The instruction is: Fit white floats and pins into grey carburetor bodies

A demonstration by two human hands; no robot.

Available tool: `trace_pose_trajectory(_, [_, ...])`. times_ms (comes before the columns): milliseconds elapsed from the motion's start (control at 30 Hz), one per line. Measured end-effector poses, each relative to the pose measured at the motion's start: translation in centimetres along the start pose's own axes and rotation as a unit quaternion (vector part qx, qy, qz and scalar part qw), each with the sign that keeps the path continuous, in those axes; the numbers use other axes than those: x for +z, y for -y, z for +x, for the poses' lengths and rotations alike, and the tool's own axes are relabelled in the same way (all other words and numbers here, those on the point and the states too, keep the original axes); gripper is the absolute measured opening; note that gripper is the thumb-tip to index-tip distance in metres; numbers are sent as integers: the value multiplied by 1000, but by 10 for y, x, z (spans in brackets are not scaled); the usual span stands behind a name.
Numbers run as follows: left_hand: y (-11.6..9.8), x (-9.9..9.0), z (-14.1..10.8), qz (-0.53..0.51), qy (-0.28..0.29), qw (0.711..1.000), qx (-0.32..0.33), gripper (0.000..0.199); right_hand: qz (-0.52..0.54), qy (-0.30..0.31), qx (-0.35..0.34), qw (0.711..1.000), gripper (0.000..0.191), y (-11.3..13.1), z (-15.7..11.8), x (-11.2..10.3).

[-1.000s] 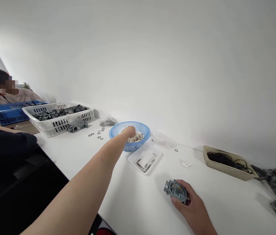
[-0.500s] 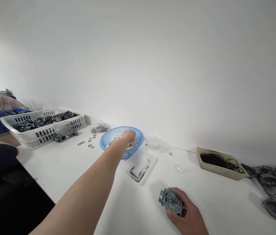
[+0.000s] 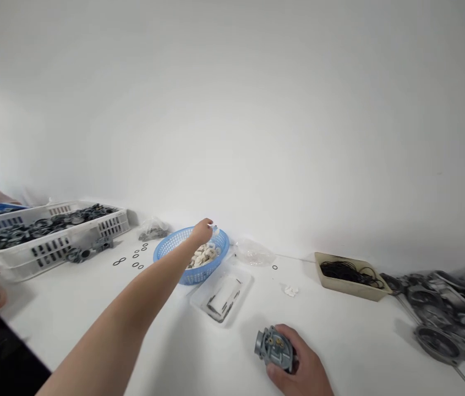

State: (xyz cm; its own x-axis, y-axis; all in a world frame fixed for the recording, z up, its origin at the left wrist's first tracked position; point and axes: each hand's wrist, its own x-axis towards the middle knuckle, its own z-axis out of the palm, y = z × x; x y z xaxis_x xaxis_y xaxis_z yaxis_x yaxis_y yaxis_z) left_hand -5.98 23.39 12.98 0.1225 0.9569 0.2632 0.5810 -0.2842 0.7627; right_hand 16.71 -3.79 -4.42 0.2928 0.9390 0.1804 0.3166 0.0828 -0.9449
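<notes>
Sitting far left, white crate of grey metal parts. Left hand is reaching over blue basket, fingers bunched, can't tell if holding anything; white pieces are lying in basket just below it. Right hand is gripping grey carburetor body, fingers wrapped round it. Tan tray of black rubber rings is sitting further right.

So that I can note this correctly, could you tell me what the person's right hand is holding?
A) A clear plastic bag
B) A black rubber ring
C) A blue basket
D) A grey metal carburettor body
D: the right hand is closed around the grey metal carburettor body.
</notes>
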Motion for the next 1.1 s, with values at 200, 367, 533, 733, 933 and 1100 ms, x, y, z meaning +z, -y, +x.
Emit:
trace_pose_trajectory(200, [-38,20,-91,-164,35,985,37,46,-16,-7,-9,1000,53,17,-1,-3])
trace_pose_trajectory(367, [-50,58,-190,-392,102,913,44,34,-37,25,-34,998,53,30,-3,-12])
trace_pose_trajectory(533, [-51,86,-226,-441,124,887,60,25,-48,43,-67,996,62,23,-4,-16])
trace_pose_trajectory(733, [-42,98,-232,-419,136,895,66,21,-20,45,-83,995,66,18,-6,-18])
trace_pose_trajectory(933, [-33,100,-238,-361,133,914,125,18,43,-27,-59,997,55,14,-5,-26])
trace_pose_trajectory(1100, [-29,101,-241,-303,149,916,217,20,84,-104,-123,983,39,29,-9,-40])
